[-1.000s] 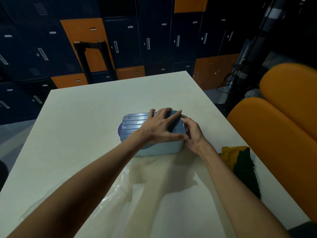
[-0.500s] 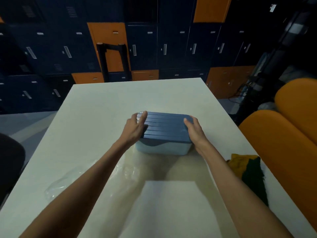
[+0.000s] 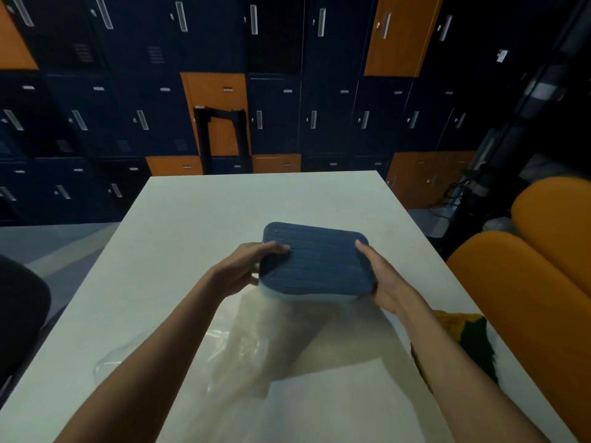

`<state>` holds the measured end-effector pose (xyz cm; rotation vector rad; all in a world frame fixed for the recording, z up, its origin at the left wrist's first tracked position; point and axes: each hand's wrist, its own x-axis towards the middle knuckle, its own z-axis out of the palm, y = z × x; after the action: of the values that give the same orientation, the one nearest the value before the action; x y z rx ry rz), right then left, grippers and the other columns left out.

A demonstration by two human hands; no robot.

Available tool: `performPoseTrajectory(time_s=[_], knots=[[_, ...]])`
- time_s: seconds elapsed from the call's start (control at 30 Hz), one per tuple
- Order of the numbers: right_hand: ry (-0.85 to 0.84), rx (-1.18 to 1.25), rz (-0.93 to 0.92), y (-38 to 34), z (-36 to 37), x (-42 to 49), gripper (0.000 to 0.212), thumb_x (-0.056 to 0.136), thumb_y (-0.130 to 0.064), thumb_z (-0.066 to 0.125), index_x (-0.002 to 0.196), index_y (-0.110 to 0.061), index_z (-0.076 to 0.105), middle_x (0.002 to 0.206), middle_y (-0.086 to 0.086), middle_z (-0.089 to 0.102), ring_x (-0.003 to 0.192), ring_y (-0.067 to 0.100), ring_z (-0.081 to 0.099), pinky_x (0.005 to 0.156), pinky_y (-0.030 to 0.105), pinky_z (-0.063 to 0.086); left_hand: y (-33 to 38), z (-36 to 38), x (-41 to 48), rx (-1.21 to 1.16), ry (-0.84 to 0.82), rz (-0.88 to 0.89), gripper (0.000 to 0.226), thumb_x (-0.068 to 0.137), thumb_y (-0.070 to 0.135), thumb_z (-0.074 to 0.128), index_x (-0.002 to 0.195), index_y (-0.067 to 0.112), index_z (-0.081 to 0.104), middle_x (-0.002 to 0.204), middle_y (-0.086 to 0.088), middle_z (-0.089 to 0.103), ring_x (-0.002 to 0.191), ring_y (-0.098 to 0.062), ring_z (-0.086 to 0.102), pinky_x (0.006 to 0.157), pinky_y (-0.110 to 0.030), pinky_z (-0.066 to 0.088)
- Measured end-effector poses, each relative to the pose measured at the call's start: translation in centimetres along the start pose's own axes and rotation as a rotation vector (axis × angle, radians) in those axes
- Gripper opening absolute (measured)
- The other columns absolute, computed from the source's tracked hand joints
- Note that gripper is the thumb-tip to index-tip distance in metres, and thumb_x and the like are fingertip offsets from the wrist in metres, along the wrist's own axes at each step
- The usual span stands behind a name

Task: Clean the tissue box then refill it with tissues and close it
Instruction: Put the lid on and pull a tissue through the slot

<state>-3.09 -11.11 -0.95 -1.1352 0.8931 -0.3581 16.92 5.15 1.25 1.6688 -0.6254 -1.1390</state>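
Tissue box (image 3: 315,266) held over the middle of the worktop (image 3: 192,235), tipped so its dark ribbed lid faces the person and a strip of the pale base shows along the near edge. I cannot tell whether its far edge rests on the surface or hangs just above it. The left hand (image 3: 246,266) grips the left end, fingers (image 3: 278,247) curled over the lid's corner. The right hand (image 3: 380,279) clasps the right end, its thumb lying along the lid's edge.

The lid looks seated on the base, though whether tissues are inside is hidden. To my eye this is a check of the fit. Doing it well means squeezing evenly at both ends, then running the thumbs along the seam so no corner stands proud. Keeping the box low would help, since a slip would then drop it only a little way.

There is plenty of bare surface beyond and to the left of the box for setting it down flat. Nearer the person lies a crumpled clear plastic wrapper (image 3: 243,346), which could slide underfoot of the box, so it is best avoided. A green and yellow cloth (image 3: 460,334) lies at the right edge, just beside an orange seat (image 3: 527,282), and that side is tight.
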Motion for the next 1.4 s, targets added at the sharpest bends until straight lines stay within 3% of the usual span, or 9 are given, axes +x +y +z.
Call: performPoseTrajectory(time_s=[0.1, 0.33, 0.43, 0.53, 0.77, 0.93, 1.1, 1.3, 1.4], knots=[[-0.076, 0.127, 0.053, -0.8, -1.0, 0.4, 0.061, 0.089, -0.072, 0.033, 0.121, -0.029, 0.062, 0.124, 0.01, 0.062, 0.112, 0.03, 0.058, 0.089, 0.051, 0.051, 1.2, -0.7, -0.2, -0.017, 0.063, 0.161, 0.061, 0.062, 0.035, 0.078, 0.117, 0.014, 0.062, 0.114, -0.004, 0.066, 0.108, -0.024, 0.061, 0.079, -0.035, 0.056], [-0.253, 0.276, 0.298, -3.1, -1.2, 0.7, 0.081, 0.081, -0.079, 0.035, 0.134, -0.019, 0.045, 0.137, 0.021, 0.048, 0.118, 0.052, 0.049, 0.085, 0.071, 0.044, 3.3, -1.4, -1.6, 0.136, 0.014, 0.498, 0.084, 0.056, 0.016, 0.082, 0.125, 0.044, 0.044, 0.124, 0.015, 0.047, 0.114, -0.008, 0.051, 0.08, -0.018, 0.054], [-0.235, 0.361, 0.198, -4.2, -0.4, 0.5, 0.062, 0.083, -0.059, 0.057, 0.132, -0.021, 0.049, 0.133, 0.021, 0.047, 0.117, 0.047, 0.051, 0.089, 0.066, 0.046, 2.6, -1.9, -1.8, 0.257, -0.028, 0.503, 0.102, 0.061, 0.008, 0.082, 0.136, 0.052, 0.03, 0.136, 0.015, 0.03, 0.126, -0.008, 0.034, 0.097, -0.026, 0.045], [-0.194, 0.284, -0.016, -4.5, 0.4, 0.9, 0.053, 0.082, -0.04, 0.069, 0.129, -0.022, 0.052, 0.133, 0.019, 0.043, 0.12, 0.037, 0.049, 0.09, 0.058, 0.051, 1.7, -1.7, -1.4, 0.175, -0.034, 0.487, 0.108, 0.063, 0.003, 0.08, 0.138, 0.054, 0.021, 0.134, 0.011, 0.029, 0.123, -0.016, 0.041, 0.089, -0.022, 0.051], [-0.278, -0.084, -0.173, -2.7, 0.0, 1.7, 0.105, 0.068, 0.017, 0.071, 0.144, -0.042, 0.03, 0.133, 0.004, 0.044, 0.118, 0.031, 0.048, 0.077, 0.041, 0.057, -1.1, -0.3, 0.0, 0.105, 0.154, 0.519, 0.109, 0.061, 0.025, 0.086, 0.145, 0.042, 0.019, 0.135, 0.007, 0.032, 0.121, -0.018, 0.045, 0.087, -0.034, 0.057], [-0.159, -0.274, -0.259, -0.8, 0.3, 2.1, 0.115, 0.059, 0.03, 0.06, 0.147, -0.035, 0.027, 0.133, 0.001, 0.046, 0.114, 0.026, 0.049, 0.069, 0.044, 0.059, -4.4, 0.8, 1.2, 0.305, 0.271, 0.647, 0.108, 0.056, 0.03, 0.086, 0.146, 0.028, 0.027, 0.141, 0.01, 0.022, 0.131, 0.005, 0.027, 0.107, -0.032, 0.044], [-0.136, -0.421, -0.261, -0.9, -0.4, 2.0, 0.105, 0.062, 0.026, 0.051, 0.143, -0.038, 0.032, 0.127, 0.001, 0.052, 0.114, 0.027, 0.049, 0.074, 0.051, 0.056, -5.5, 1.1, 0.6, 0.247, 0.21, 0.517, 0.108, 0.054, 0.052, 0.08, 0.143, 0.038, 0.021, 0.131, 0.022, 0.02, 0.128, -0.004, 0.033, 0.108, -0.024, 0.039], [0.236, -0.962, -0.541, -3.0, 1.4, 1.2, 0.059, 0.085, 0.007, 0.054, 0.136, -0.021, 0.046, 0.137, 0.007, 0.043, 0.121, 0.024, 0.045, 0.089, 0.033, 0.047, -1.8, 1.2, 0.8, 0.417, 0.245, 0.427, 0.104, 0.064, 0.061, 0.066, 0.15, 0.039, 0.012, 0.154, 0.01, 0.005, 0.135, -0.016, 0.027, 0.113, -0.044, 0.03], [0.164, -0.983, -0.692, -3.4, 3.7, 0.7, 0.034, 0.091, -0.005, 0.051, 0.119, -0.02, 0.059, 0.128, 0.001, 0.05, 0.113, 0.018, 0.049, 0.095, 0.03, 0.044, -1.0, 1.1, 2.3, 0.595, 0.176, 0.376, 0.118, 0.057, 0.069, 0.069, 0.15, 0.042, 0.001, 0.158, 0.013, -0.002, 0.145, -0.025, 0.018, 0.114, -0.058, 0.024]])
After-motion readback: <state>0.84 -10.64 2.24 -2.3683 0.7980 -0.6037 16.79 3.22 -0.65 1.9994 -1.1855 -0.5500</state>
